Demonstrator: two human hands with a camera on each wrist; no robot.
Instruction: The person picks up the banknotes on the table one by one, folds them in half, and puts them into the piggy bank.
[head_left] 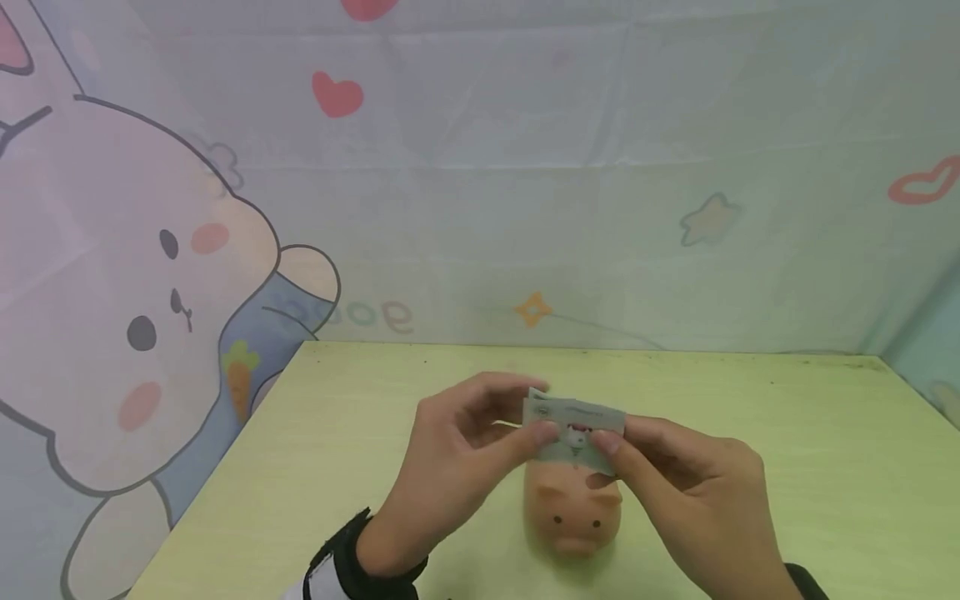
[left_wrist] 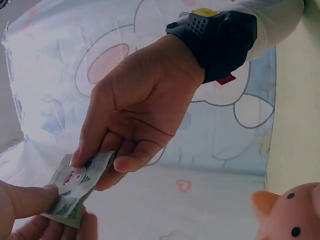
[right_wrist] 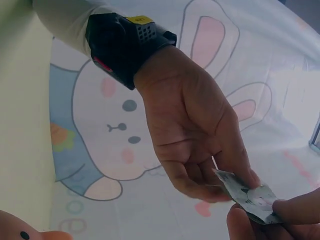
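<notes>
A small folded green banknote [head_left: 576, 433] with a cartoon print is held between both hands, just above a pink piggy bank [head_left: 573, 512] that stands on the yellow-green table [head_left: 787, 417] with its snout toward me. My left hand [head_left: 542, 410] pinches the note's left end between thumb and forefinger. My right hand [head_left: 609, 452] pinches its right end. In the left wrist view the banknote [left_wrist: 75, 185] sits between the right hand [left_wrist: 100, 165] and the left hand [left_wrist: 50, 210], with the piggy bank [left_wrist: 290, 215] at the lower right. The right wrist view shows the banknote [right_wrist: 247, 195] and a bit of the piggy bank [right_wrist: 20, 227].
A cloth backdrop [head_left: 150, 275] printed with a cartoon rabbit, hearts and stars hangs behind and to the left of the table. The table's far edge [head_left: 600, 348] meets the cloth. Black straps sit on both wrists.
</notes>
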